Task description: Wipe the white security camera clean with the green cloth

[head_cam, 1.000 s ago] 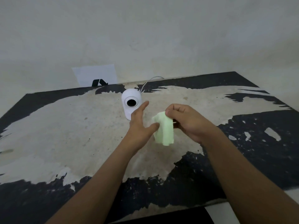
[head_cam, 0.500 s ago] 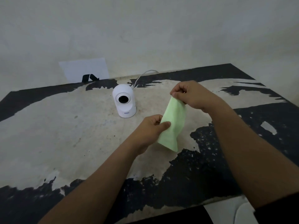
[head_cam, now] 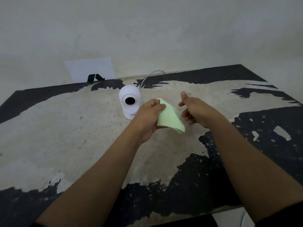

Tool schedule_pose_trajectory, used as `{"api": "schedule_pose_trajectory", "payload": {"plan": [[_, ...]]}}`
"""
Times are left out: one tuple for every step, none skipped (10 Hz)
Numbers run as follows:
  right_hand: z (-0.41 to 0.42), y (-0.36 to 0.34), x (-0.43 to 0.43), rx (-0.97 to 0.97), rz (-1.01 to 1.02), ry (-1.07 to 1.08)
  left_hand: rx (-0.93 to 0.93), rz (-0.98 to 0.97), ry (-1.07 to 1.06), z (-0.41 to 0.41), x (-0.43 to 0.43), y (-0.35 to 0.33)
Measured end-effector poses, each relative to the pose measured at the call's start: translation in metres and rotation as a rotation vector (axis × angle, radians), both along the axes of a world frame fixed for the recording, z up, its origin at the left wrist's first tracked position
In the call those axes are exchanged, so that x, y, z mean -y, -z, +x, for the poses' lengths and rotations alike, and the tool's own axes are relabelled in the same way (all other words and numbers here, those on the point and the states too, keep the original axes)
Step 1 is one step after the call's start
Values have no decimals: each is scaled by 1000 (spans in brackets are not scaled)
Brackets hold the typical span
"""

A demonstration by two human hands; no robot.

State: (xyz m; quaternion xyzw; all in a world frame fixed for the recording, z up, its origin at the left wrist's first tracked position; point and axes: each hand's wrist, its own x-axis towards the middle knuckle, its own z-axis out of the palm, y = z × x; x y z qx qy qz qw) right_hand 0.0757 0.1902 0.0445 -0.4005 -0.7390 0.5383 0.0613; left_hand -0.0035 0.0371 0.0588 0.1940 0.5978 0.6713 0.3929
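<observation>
The white security camera [head_cam: 130, 102] stands upright on the worn table [head_cam: 65, 128], its dark round lens facing me and a white cable [head_cam: 148, 77] running from its back to the wall. My left hand [head_cam: 147, 117] is just right of the camera's base, overlapping its lower right corner, and grips the pale green cloth [head_cam: 170, 119], which hangs unfolded from my fingers. My right hand [head_cam: 195, 110] hovers to the right of the cloth with fingers apart, holding nothing.
A white paper sheet [head_cam: 91, 69] with a black mark leans on the wall behind the table's far edge. The tabletop is peeling black paint over pale wood. Its near edge lies under my forearms, with a white object [head_cam: 232, 218] below it.
My right hand has let go of the cloth's top and opened. My left hand now holds the cloth alone and has moved up close to the camera.
</observation>
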Motion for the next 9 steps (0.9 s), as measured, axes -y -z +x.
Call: {"api": "schedule_pose_trajectory", "payload": {"plan": [[4, 7, 2, -150, -355, -49, 19, 54, 0, -3, -3, -7], [6, 12, 0, -494, -713, -73, 75, 73, 27, -1, -5, -6], [0, 14, -5, -608, -724, -7, 93, 16, 28, 5, -7, 1], [-9, 18, -14, -528, -488, 5, 133, -86, 27, 16, -3, 16], [-12, 20, -15, -344, -246, -87, 105, -184, 119, 20, 9, 23], [-13, 22, -13, -64, 252, -285, -193, -442, 262, 18, 35, 27], [-16, 27, -12, 9, 470, -398, -507, -554, 166, 6, 48, 31], [-19, 41, -12, 108, 693, -377, -1002, -636, -76, -17, 64, 46], [-17, 44, -12, 160, 760, -264, -1194, -867, -51, -26, 72, 56]]}}
